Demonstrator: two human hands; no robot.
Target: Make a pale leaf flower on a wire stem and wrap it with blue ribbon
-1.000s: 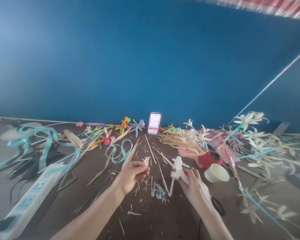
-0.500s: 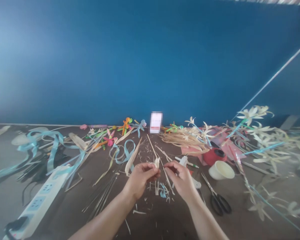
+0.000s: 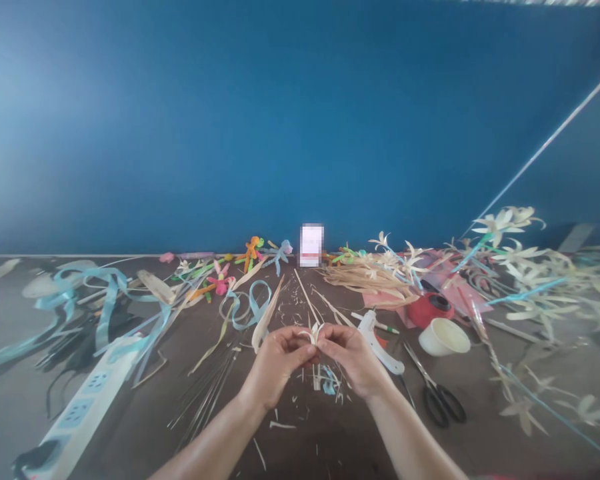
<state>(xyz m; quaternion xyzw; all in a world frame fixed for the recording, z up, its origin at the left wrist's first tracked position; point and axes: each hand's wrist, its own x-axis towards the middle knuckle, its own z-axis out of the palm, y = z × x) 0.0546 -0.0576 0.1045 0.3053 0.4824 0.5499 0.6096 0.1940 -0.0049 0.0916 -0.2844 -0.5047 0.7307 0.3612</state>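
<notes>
My left hand point(image 3: 279, 359) and my right hand point(image 3: 349, 355) meet over the middle of the brown table point(image 3: 330, 440). Both pinch a small cream straw flower point(image 3: 313, 332), whose petals stick up between the fingertips. A white glue gun point(image 3: 377, 335) lies on the table just right of my right hand. Black-handled scissors point(image 3: 437, 399) lie further right, near the front. Straw chips are scattered under my hands.
A white power strip point(image 3: 75, 417) lies at the front left, with light-blue ribbon point(image 3: 105, 300) looped above it. A cream cup point(image 3: 444, 337) and a red round object point(image 3: 430, 308) stand to the right. Finished straw flowers on blue stems point(image 3: 510, 267) fill the right side. Thin wires point(image 3: 205, 393) lie left of my forearm.
My right hand let go of the glue gun, which now lies on the table, and came left to join the left hand on the straw flower. The scissors came into view.
</notes>
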